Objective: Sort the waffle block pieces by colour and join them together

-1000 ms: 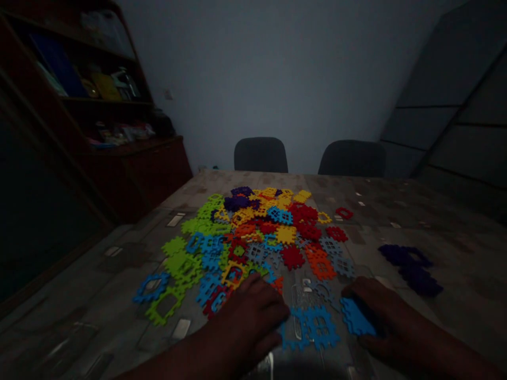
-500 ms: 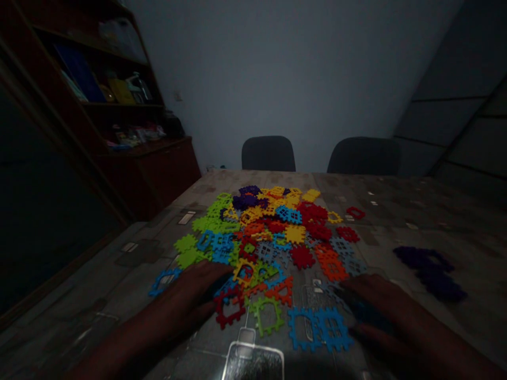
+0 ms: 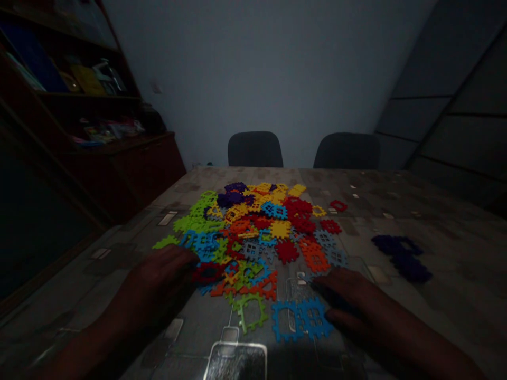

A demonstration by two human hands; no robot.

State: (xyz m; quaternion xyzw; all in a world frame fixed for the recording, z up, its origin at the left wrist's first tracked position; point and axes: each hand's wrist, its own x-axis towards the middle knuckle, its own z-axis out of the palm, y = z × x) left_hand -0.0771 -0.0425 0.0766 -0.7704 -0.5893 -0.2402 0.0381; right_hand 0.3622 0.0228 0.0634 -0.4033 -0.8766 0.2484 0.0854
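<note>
My left hand (image 3: pixel 164 272) is closed on a red frame-shaped building tile (image 3: pixel 208 272) with notched edges, raised at the near left side of the pile. My right hand (image 3: pixel 343 295) is curled at the near right, with a dark piece partly showing between thumb and fingers; its kind is hidden by shadow. Just left of that hand, two blue tiles (image 3: pixel 287 322) lie edge to edge on the table, one an open frame and one a window grid. A light green frame tile (image 3: pixel 252 312) lies flat between the hands.
A pile of interlocking tiles (image 3: pixel 280 229) in several colours covers the table's middle. Dark purple tiles (image 3: pixel 407 261) lie apart on the right. Two dark chairs (image 3: pixel 255 149) stand behind the patterned table (image 3: pixel 372 211). A wooden shelf unit (image 3: pixel 146 153) stands at left.
My left hand has taken hold of the red frame tile and raised it toward the pile. The whole view has shifted slightly. My right hand stays beside the blue tiles.
</note>
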